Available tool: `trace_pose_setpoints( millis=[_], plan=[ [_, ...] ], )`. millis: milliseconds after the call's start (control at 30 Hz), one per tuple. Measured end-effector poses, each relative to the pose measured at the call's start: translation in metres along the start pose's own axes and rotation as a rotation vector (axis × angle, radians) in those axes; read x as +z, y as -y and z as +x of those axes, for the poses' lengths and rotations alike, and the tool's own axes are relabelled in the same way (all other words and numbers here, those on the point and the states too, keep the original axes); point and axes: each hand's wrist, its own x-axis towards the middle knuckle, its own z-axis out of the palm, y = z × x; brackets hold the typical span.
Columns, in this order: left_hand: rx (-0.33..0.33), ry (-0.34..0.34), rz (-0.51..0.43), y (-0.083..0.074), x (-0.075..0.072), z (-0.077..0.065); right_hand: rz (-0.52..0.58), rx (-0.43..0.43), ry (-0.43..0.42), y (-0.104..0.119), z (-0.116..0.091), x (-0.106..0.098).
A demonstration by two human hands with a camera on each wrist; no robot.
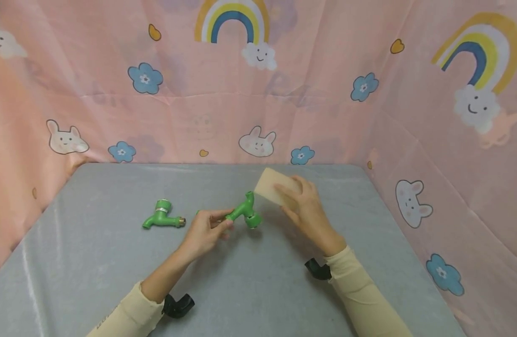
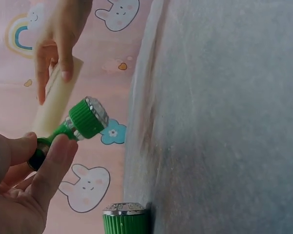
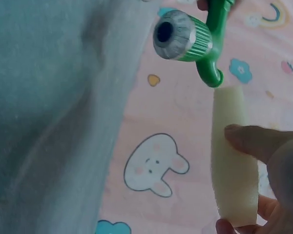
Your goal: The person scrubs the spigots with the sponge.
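My left hand (image 1: 205, 232) pinches a green faucet (image 1: 244, 210) by its inlet end, held up over the table with the spout toward the right. In the left wrist view the faucet's ribbed green knob (image 2: 88, 118) with its silver cap faces the table side. My right hand (image 1: 307, 209) grips a pale cream sponge (image 1: 268, 185) between thumb and fingers. The sponge's near end is right at the spout tip in the right wrist view, where the sponge (image 3: 229, 161) shows edge-on. A second green faucet (image 1: 161, 217) lies on the table left of my left hand.
The grey cloth-covered table (image 1: 262, 290) spreads beneath both hands. A pink curtain (image 1: 178, 112) with rainbows, rabbits and flowers hangs behind and along the sides. Black curved pieces (image 1: 180, 306) show by both sleeves.
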Motion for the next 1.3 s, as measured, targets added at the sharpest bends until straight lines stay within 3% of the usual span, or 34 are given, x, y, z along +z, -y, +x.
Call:
trace_pose_setpoints(
  millis=[167, 367, 500, 633, 967, 1133, 1300],
  plan=[
    [0.025, -0.064, 0.113, -0.002, 0.002, -0.001, 0.032, -0.049, 0.002, 0.013, -0.002, 0.001],
    [0.071, -0.114, 0.147, -0.005, 0.006, -0.002, -0.088, -0.123, 0.040, 0.033, -0.004, 0.009],
    [0.093, -0.145, 0.174, -0.006, 0.007, -0.003, -0.128, -0.083, 0.025, 0.033, -0.004, 0.012],
    [0.115, -0.159, 0.210, -0.006, 0.007, -0.005, -0.080, -0.028, 0.035, 0.026, -0.003, 0.011],
    [0.144, -0.154, 0.243, -0.005, 0.006, -0.006, 0.121, 0.141, 0.213, 0.010, -0.003, 0.000],
    [0.139, -0.155, 0.242, -0.004, 0.005, -0.005, 0.150, 0.161, 0.251, 0.007, -0.004, -0.003],
    [0.142, -0.159, 0.224, -0.003, 0.006, -0.004, 0.171, 0.118, 0.202, 0.015, -0.004, -0.002]
  ],
)
